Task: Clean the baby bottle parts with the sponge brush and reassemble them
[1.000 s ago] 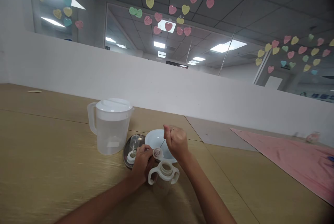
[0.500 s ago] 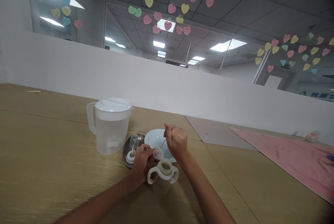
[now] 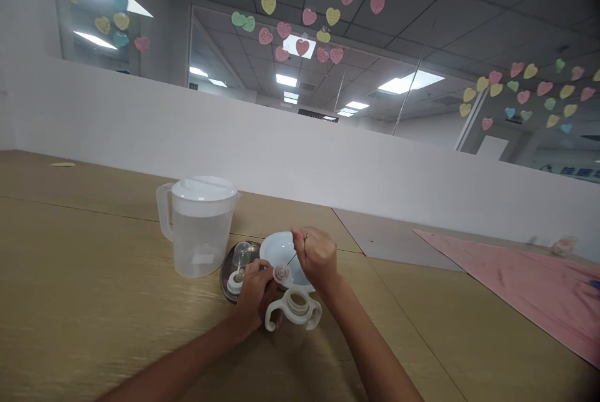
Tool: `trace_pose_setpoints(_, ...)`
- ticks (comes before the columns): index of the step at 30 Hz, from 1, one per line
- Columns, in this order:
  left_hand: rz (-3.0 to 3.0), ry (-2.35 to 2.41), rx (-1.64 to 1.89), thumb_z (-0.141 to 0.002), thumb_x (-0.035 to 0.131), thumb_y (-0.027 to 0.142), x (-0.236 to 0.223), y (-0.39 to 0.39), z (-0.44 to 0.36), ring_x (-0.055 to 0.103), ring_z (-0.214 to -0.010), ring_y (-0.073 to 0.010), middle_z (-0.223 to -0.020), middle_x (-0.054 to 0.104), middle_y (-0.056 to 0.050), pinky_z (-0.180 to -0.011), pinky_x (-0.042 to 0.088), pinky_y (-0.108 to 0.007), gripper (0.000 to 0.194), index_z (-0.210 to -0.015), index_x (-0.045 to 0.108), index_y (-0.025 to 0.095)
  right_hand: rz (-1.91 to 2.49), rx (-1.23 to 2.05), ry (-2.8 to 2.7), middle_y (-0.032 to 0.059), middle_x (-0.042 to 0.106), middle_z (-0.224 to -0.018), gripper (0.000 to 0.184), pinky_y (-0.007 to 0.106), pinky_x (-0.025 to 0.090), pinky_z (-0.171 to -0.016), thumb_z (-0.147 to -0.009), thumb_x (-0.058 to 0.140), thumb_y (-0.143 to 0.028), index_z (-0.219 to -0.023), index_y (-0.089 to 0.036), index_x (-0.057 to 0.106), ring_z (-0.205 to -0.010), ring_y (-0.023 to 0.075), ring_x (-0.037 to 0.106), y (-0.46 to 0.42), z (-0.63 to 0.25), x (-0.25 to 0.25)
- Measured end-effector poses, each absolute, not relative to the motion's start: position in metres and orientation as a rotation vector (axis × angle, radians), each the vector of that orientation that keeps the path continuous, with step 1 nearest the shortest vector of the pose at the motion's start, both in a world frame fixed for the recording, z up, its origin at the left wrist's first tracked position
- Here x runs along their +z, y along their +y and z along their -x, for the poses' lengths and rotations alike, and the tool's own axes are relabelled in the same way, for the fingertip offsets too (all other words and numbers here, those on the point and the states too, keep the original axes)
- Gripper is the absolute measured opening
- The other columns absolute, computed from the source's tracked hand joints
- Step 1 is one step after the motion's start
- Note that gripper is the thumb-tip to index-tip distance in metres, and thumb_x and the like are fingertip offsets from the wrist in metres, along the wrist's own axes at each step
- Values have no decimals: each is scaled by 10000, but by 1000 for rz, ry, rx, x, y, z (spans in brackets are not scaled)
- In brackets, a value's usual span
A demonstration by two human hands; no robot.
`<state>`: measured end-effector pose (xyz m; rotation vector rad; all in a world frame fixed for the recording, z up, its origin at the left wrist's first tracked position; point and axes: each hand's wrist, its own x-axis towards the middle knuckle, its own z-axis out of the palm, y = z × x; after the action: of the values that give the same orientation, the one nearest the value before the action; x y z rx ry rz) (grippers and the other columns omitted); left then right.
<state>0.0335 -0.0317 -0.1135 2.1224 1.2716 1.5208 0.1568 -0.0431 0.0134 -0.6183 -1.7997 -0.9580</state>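
Observation:
My left hand (image 3: 255,292) is closed on a clear bottle teat (image 3: 282,274), its open underside turned up towards me. Above it and to the right, my right hand (image 3: 317,257) makes a fist round a thin wire-like rod (image 3: 291,259). The rod slants down to the teat's inside; its tip is hidden. Just in front of the hands stands a baby bottle (image 3: 298,311) upright, uncapped, with two white side handles. Behind them lies a white bowl (image 3: 272,244), partly covered by my right hand.
A round metal tray (image 3: 227,269) left of the bowl bears a clear dome cap (image 3: 242,254) and a white collar ring (image 3: 234,282). Further left stands a lidded plastic jug (image 3: 202,236) of clear liquid. A pink cloth (image 3: 525,283) lies at the right, before a white wall.
My right hand shifted slightly up and right, then came back down and left with the rod. The teat in my left hand tilted a little and tipped back. The bottle stayed put.

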Motion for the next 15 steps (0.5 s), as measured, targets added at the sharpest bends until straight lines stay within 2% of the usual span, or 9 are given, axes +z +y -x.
trace_pose_setpoints(6, -2210, 1304, 1461, -904, 378, 324, -107, -35, -34, 521, -805, -211, -801, 604, -50, -746, 407, -331, 358, -668, 622, 209, 607, -1019, -1775, -28, 441, -427, 451, 255, 270, -478, -963, 350, -189, -518, -201, 421, -430, 93, 378, -45, -157, 16)
trace_pose_setpoints(15, -2177, 1311, 1452, -899, 402, 361, -112, -30, -35, 514, -826, -208, -801, 604, -39, -778, 370, -309, 343, -724, 667, 232, 609, -926, -1774, -32, 466, -432, 451, 237, 290, -472, -966, 342, -161, -524, -186, 428, -415, 71, 425, -41, -156, 10)
